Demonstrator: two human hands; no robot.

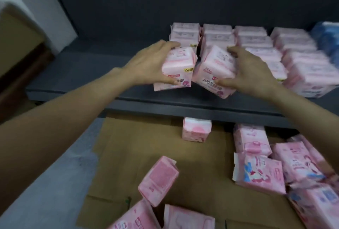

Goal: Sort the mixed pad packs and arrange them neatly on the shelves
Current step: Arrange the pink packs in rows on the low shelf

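now both hands are on the dark grey metal shelf (pixel 73 74): the left hand (pixel 152 63) has its fingers curled around a soft pink plastic-wrapped pad pack (pixel 178 67), and the right hand (pixel 251 71) clutches a matching crinkly pink pack (pixel 213 71). they're tilted together at the front edge, likely to extend the neat pink rows (pixel 256 45) behind. more loose packs (pixel 260 172) wait on flattened brown cardboard (pixel 128 155) below.

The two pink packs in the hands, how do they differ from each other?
The left pack, gripped by the left hand, stands nearly upright, at the front of the leftmost row; the right pack, gripped by the right hand, tilts to the right, one row over. The left pack shows a yellow label; the right pack shows "100%" print. Both are pale pink and sit at the front of the grey shelf.
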